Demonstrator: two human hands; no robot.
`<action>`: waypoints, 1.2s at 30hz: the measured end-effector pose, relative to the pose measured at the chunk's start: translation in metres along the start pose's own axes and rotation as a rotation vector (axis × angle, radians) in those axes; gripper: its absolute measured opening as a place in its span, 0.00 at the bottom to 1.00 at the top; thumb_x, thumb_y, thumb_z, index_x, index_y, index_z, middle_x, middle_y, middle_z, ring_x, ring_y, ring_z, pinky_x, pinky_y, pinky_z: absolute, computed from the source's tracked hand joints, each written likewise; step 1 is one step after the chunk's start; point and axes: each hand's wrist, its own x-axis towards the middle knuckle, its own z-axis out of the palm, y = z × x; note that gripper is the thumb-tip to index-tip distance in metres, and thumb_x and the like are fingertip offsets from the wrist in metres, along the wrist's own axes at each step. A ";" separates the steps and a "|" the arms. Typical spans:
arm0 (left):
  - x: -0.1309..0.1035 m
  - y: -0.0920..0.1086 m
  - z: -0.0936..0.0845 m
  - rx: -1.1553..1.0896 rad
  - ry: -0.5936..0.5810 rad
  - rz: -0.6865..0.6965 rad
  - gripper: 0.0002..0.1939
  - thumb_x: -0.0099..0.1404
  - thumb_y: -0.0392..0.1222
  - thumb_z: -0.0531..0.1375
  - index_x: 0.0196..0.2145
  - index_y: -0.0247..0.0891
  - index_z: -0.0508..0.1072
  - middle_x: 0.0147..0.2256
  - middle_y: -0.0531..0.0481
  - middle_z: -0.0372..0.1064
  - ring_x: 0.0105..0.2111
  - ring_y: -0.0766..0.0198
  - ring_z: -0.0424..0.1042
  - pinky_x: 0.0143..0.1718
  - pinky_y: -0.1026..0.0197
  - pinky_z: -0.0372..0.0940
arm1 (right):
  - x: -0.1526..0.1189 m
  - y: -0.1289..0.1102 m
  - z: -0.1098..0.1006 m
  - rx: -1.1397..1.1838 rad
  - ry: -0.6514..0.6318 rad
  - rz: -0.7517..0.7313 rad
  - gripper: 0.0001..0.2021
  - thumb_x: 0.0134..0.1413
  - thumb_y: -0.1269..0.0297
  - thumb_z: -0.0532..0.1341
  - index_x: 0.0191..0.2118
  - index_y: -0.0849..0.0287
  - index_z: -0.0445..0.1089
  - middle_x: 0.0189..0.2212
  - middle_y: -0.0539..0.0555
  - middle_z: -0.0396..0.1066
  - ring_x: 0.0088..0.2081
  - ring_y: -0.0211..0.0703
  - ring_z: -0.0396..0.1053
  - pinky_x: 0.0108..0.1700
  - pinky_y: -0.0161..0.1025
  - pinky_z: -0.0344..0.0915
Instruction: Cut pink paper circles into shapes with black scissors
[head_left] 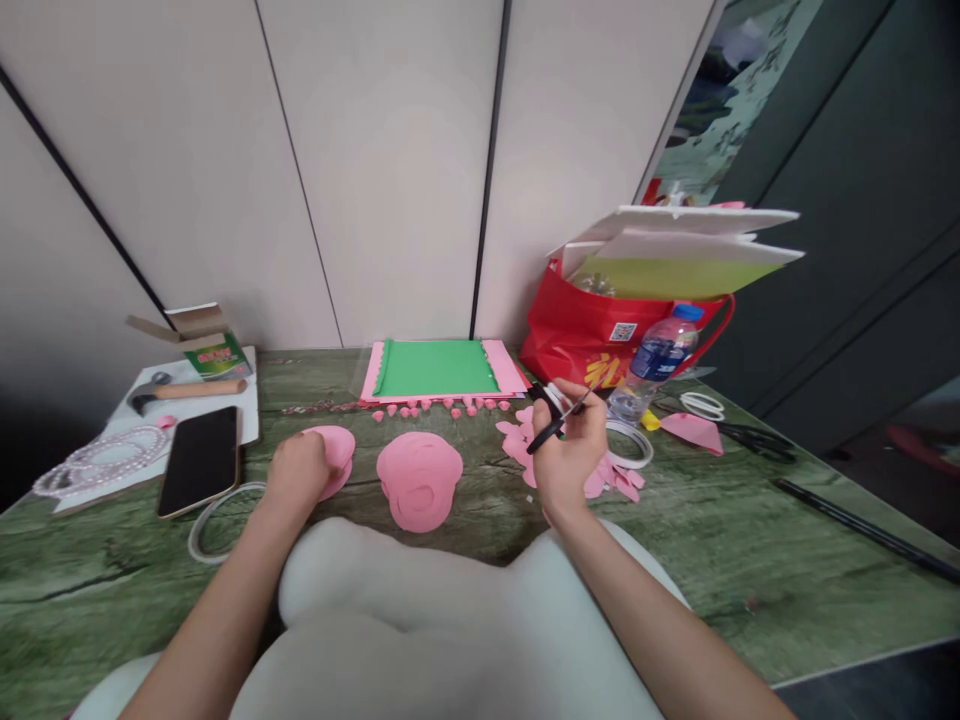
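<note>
My left hand [300,468] is closed at the edge of a pink paper piece [339,455] at the left; its fingertips are hidden, so what it pinches cannot be made out. In my right hand [574,440] is a small pair of scissors with black handles [547,432], held above a heap of pink paper scraps [517,442]. A stack of overlapping pink paper shapes [420,480] lies between the hands. Behind it are green paper [435,368] on pink sheets and a row of small pink pieces [426,404].
At the left lie a phone [201,462], a hammer [191,390], beads [105,460], an opened box [217,355] and a tape roll [202,530]. A red bag [562,325], a bottle [652,365], another tape roll [634,462] and larger scissors [757,440] stand or lie at the right.
</note>
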 end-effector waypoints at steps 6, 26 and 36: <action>0.002 -0.004 -0.002 0.010 -0.022 0.016 0.12 0.49 0.38 0.57 0.31 0.32 0.75 0.33 0.32 0.74 0.35 0.47 0.73 0.32 0.58 0.62 | -0.030 -0.010 0.009 0.308 -0.956 0.465 0.11 0.39 0.60 0.65 0.29 0.59 0.66 0.24 0.50 0.66 0.24 0.39 0.64 0.27 0.39 0.65; 0.002 0.000 -0.011 0.012 -0.100 -0.012 0.09 0.51 0.34 0.55 0.29 0.31 0.74 0.32 0.32 0.74 0.38 0.46 0.72 0.34 0.58 0.62 | -0.050 -0.001 0.017 -0.008 -1.316 0.268 0.17 0.38 0.63 0.68 0.36 0.59 0.66 0.35 0.52 0.69 0.37 0.43 0.66 0.41 0.38 0.62; 0.001 0.000 -0.007 -0.150 0.034 -0.060 0.10 0.52 0.31 0.51 0.25 0.32 0.73 0.33 0.28 0.72 0.38 0.41 0.71 0.37 0.52 0.61 | -0.052 0.002 0.014 0.018 -1.537 0.286 0.17 0.40 0.61 0.67 0.39 0.56 0.66 0.38 0.51 0.69 0.39 0.42 0.67 0.40 0.37 0.63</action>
